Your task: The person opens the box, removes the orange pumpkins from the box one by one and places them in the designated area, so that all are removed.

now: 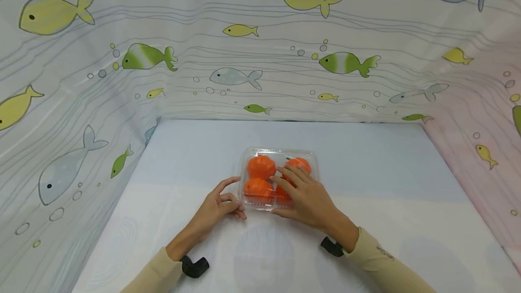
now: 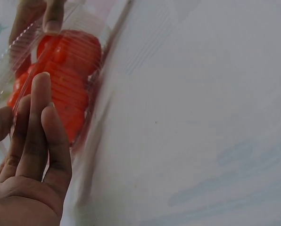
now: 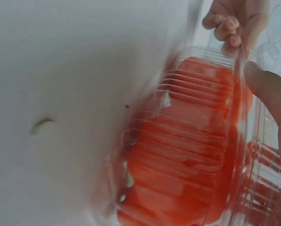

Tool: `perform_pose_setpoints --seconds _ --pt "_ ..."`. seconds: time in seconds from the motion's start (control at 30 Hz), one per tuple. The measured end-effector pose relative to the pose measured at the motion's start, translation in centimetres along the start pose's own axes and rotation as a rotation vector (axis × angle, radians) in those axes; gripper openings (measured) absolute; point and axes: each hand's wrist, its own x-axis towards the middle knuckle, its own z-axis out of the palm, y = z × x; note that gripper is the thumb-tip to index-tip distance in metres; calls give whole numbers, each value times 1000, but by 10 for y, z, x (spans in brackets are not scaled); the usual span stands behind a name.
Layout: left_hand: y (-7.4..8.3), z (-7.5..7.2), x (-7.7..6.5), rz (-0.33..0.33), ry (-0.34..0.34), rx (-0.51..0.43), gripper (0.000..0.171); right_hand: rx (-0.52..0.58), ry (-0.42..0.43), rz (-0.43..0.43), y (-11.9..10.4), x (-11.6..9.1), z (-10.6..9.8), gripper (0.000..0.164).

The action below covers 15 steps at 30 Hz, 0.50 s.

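Note:
A clear plastic clamshell box (image 1: 243, 166) sits on the table, holding several orange-red ribbed fruits (image 1: 261, 166). My right hand (image 1: 311, 200) holds it from the right. The fingers curve over the top of the lid, and the thumb (image 3: 268, 92) lies along the front rim. My left hand (image 1: 215, 209) is at the box's front left corner, with one digit reaching to its left edge. In the left wrist view, the left fingers (image 2: 39, 127) are loosely extended beside the rim, overlapping the fruits. The rim looks closed along the front. My right palm hides part of the fruits.
The pale tabletop (image 1: 366, 166) surrounds the box. Fabric printed with fish (image 1: 343, 63) stands up at the back and sides. A black wrist mount (image 1: 195, 267) shows at the left sleeve, another mount (image 1: 332, 246) at the right.

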Motion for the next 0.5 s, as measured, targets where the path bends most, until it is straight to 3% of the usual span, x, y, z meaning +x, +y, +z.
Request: perform_pose_setpoints --seconds 0.2,0.5 --pt "1 -1 2 -22 -10 -3 70 -5 45 -16 8 -10 -5 75" --pt "0 -6 2 -11 -31 -21 72 3 43 9 22 -28 -18 77"
